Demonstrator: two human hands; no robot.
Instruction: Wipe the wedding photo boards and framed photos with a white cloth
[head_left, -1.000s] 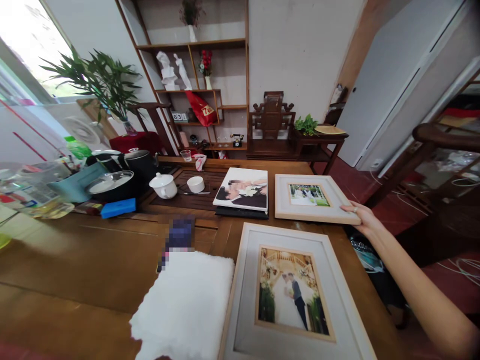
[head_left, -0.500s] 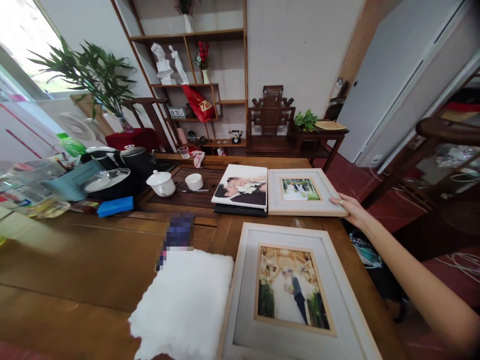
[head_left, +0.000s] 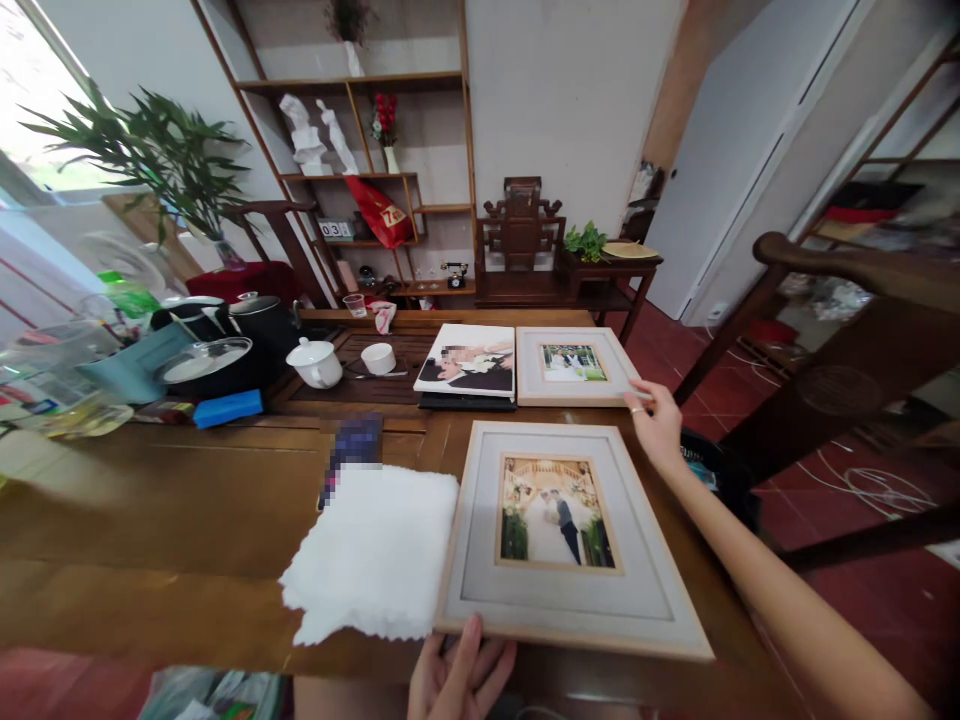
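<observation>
The large frame [head_left: 559, 515], judged stiff but fragile, suits rim holds: left hand [head_left: 457, 678] curls at its near edge, right hand [head_left: 658, 425] touches small frame [head_left: 571, 364], grips unconfirmed.

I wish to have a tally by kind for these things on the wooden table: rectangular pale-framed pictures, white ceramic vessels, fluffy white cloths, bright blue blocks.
Rectangular pale-framed pictures: 2 (near picture, far picture)
White ceramic vessels: 2 (lidded vessel, lidless vessel)
Fluffy white cloth: 1
Bright blue rectangular block: 1
Total: 6
</observation>
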